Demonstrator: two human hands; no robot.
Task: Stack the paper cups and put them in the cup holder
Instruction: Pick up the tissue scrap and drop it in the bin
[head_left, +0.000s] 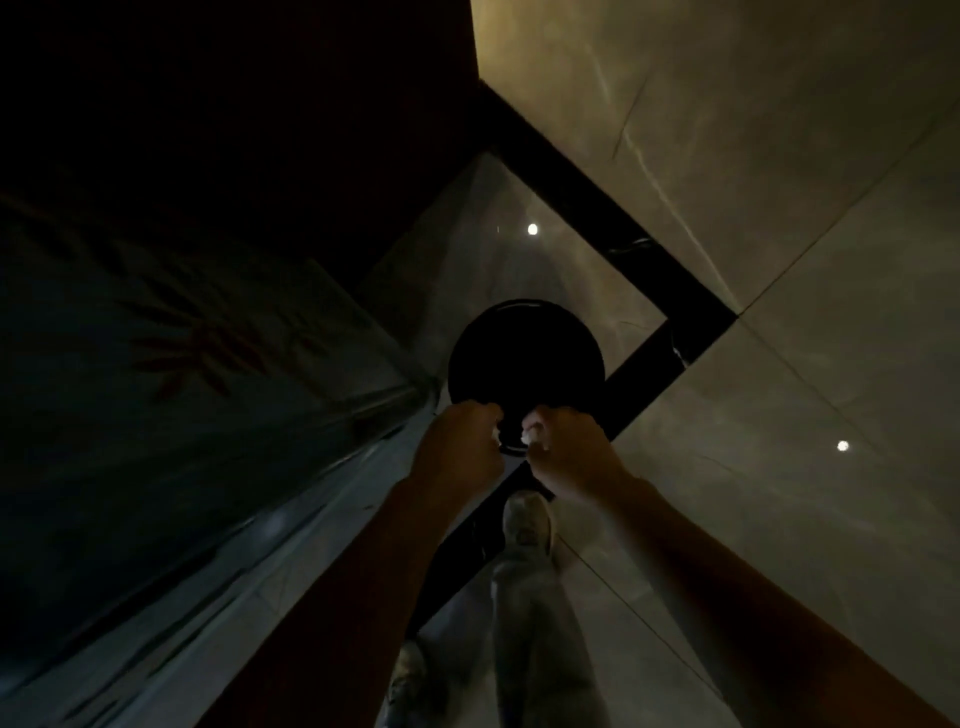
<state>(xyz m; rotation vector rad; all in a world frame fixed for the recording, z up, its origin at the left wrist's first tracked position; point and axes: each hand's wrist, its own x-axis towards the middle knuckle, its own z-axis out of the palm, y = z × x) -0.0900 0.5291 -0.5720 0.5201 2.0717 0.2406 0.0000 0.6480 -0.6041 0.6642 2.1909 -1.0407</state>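
Above dim tiled floor (779, 415): left hand (460, 447), right hand (569, 452) both curled closed on black round object (524, 353); small white bits at fingertips.

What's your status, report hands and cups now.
Left hand and right hand both closed on near rim of round black object. White bits by right fingers, cups unconfirmed. Too dark; floor path unobstructed.

We find open tiled floor (779, 415) across the right of the frame; at left a dark wall (182, 364) crowds close, and a round black object (524, 353) blocks centre.
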